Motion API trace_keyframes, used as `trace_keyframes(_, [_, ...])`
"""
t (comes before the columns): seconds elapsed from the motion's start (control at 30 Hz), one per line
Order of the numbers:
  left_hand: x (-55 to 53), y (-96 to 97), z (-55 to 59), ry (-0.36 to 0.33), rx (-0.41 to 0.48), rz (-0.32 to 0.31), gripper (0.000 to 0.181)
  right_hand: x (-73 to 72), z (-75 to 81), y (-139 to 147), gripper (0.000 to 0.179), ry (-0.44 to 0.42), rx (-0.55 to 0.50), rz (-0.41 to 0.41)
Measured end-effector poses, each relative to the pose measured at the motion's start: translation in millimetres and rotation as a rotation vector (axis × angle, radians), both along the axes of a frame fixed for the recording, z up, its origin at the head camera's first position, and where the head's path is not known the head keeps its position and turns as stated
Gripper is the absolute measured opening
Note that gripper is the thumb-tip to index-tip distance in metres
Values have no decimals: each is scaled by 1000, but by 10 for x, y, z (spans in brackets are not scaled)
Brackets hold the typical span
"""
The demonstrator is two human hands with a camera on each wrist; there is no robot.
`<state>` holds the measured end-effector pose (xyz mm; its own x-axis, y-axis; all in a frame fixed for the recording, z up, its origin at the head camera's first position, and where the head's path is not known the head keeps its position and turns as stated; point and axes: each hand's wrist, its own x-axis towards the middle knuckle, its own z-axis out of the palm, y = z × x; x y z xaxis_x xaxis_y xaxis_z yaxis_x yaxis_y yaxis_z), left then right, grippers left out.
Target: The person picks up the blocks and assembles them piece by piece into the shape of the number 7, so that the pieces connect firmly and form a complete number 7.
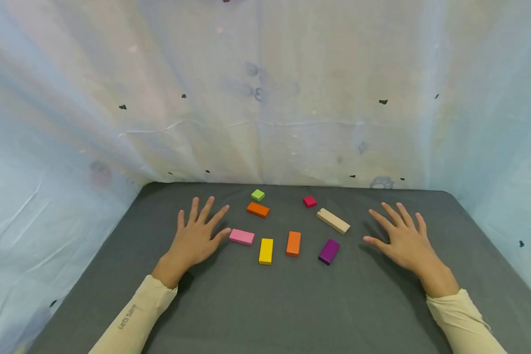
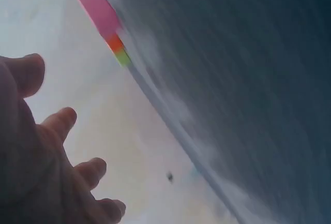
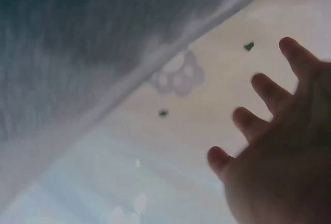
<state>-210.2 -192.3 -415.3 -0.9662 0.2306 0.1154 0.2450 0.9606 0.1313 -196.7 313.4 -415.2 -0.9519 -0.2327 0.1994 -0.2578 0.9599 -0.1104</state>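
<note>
My left hand (image 1: 194, 243) is spread with straight fingers over the left of the table, its thumb tip right by a pink block (image 1: 242, 237). On the right, my right hand (image 1: 408, 246) is spread too and holds nothing; a purple block (image 1: 329, 251) and a long natural-wood block (image 1: 333, 221) lie nearest to it. Between the hands lie a yellow block (image 1: 266, 251) and an orange block (image 1: 293, 244). Farther back are a darker orange block (image 1: 258, 210), a small green block (image 1: 258, 195) and a small red block (image 1: 309, 201). The left wrist view shows the pink block (image 2: 93, 4) beyond the thumb.
The blocks lie apart from one another on a dark grey table (image 1: 292, 309). A pale, patterned sheet (image 1: 292, 98) with small dark spots hangs right behind the table's far edge and along both sides.
</note>
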Motion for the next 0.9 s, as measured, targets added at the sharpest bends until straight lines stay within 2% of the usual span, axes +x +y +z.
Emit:
trace_keyframes(0.17, [118,265,39,-27,41,-74,70,-55,54,-44,74,84,-41,157])
trace_keyframes(0.4, [229,585,81,-45,99,-202,69,-108,57,-247,66,98,-135,371])
trace_keyframes(0.5, [241,689,94,-45,124,-248,68,-128,77,-337,62,78,-175,430])
trace_keyframes(0.67, [253,838,87,-15,146,-306,63,-160,109,-481,56,-8,-217,498])
trace_keyframes(0.8, [257,936,71,0,166,-325,58,-184,105,-587,52,-57,-207,548])
trace_keyframes(0.9, [255,986,60,-31,176,-310,56,-195,92,-654,50,-75,-190,572])
